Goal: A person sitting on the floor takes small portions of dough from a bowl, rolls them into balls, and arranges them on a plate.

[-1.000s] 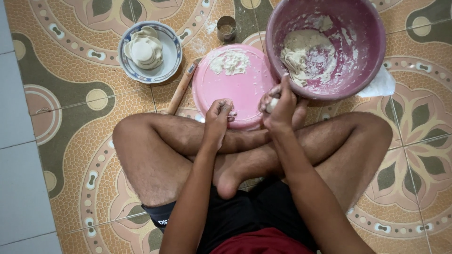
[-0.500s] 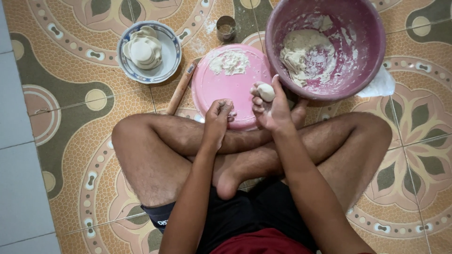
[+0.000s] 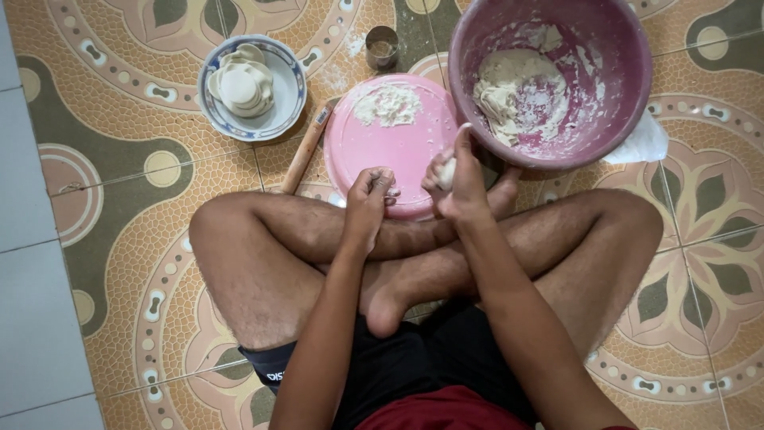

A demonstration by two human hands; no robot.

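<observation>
I sit cross-legged on a patterned tile floor. My right hand (image 3: 461, 179) grips a small ball of dough (image 3: 447, 173) just above the near right edge of a round pink board (image 3: 374, 143). My left hand (image 3: 370, 195) rests curled at the board's near edge, fingers dusted with flour, holding nothing that I can see. A heap of flour (image 3: 387, 103) lies at the far side of the board. Behind my right hand stands a large pink bowl (image 3: 629, 95) with a lump of dough (image 3: 513, 84) inside.
A blue-rimmed white bowl (image 3: 282, 107) at the far left holds a stack of flat dough rounds (image 3: 243, 84). A wooden rolling pin (image 3: 306, 147) lies left of the board. A small metal cup (image 3: 383, 46) stands beyond it. A white cloth (image 3: 641, 143) peeks from under the big bowl.
My right hand has turned the dough ball over, from lying exposed on top of the fingers to enclosed in the grip. The left hand has stayed at the board's edge.
</observation>
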